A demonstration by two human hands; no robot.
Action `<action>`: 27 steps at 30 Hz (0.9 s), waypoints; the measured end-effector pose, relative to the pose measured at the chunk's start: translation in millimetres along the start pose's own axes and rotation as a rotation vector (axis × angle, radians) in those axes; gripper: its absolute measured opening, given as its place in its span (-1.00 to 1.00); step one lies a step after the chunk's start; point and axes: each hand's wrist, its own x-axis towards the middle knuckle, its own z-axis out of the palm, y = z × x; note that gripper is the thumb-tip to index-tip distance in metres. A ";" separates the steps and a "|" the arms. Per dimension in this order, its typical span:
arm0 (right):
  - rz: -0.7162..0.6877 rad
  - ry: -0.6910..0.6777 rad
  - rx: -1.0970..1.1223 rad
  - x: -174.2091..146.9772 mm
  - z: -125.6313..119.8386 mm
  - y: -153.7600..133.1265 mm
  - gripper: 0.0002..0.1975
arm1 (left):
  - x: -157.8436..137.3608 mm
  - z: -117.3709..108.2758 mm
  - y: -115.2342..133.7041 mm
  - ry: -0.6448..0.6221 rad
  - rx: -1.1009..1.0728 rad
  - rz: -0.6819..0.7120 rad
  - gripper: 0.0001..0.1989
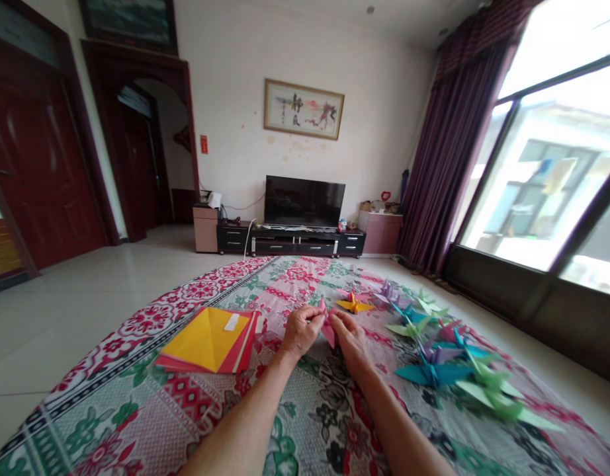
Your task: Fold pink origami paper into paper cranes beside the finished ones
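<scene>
Head camera view, looking forward and down: a person's two bare forearms reach from the lower edge across a round table covered with a red, green, grey and white floral cloth (329, 433). Near the middle of the cloth, a small folded piece of pink paper (329, 334) is held between the two hands. The left hand (304, 329) pinches its upper part between thumb and fingers; the right hand (350, 337) grips it from the other side, fingers bent. The hands are close together.

To the left lies a stack of square red and pink paper sheets (244, 354), topped by a creased yellow sheet (200, 342) bearing a small white slip (231, 322). Just beyond the right hand sits a yellow-orange folded paper crane (354, 303). Farther right, paper cranes in teal, light green, purple and pink crowd together, a wide-winged teal crane (433, 374) and a blurred light green crane (501, 395) nearest the viewer. Across the room, a black flat-screen television (305, 201) stands on a low black cabinet (295, 247).
</scene>
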 end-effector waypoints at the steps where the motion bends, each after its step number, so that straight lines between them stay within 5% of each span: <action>1: -0.009 0.009 0.001 0.4 0.2 0.7 -0.61 | 0.0 0.3 -0.7 -0.003 0.007 0.006 -0.84; 27: 0.139 0.036 0.277 2.4 -2.0 0.8 -0.70 | 0.8 0.9 0.9 0.028 0.021 -0.017 -0.87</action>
